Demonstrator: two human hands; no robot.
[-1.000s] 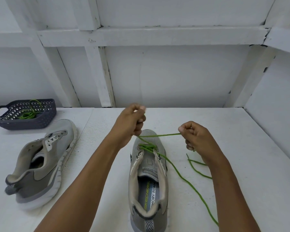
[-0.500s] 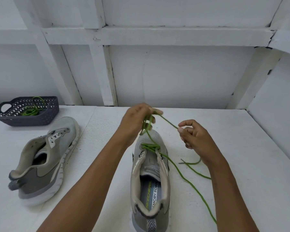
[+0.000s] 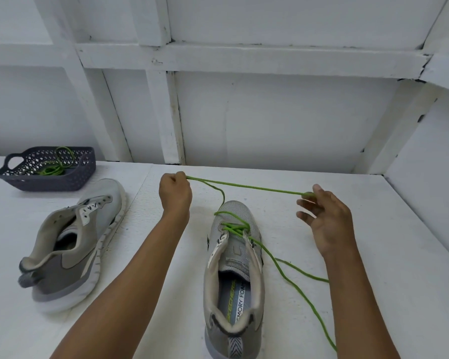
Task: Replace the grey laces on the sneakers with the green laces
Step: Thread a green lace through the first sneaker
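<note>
A grey sneaker [image 3: 233,286] stands upright in front of me, toe pointing away, with a green lace [image 3: 235,228] threaded through its lowest eyelets. My left hand [image 3: 175,193] is a fist, pinching the lace up and to the left of the toe. A taut strand runs from it to my right hand [image 3: 327,218], whose fingers are spread, the lace lying across the fingertips. Loose lace tails [image 3: 306,299] trail over the table to the right. A second grey sneaker [image 3: 73,244], without laces, lies tilted on its side at the left.
A dark perforated basket [image 3: 47,177] at the back left holds another green lace [image 3: 56,164]. The white table [image 3: 373,294] meets a white panelled wall at the back and on the right.
My hands moved apart: the left swung out leftward with the lace, the right moved right and spread its fingers. The lace between them is now stretched long above the toe.
</note>
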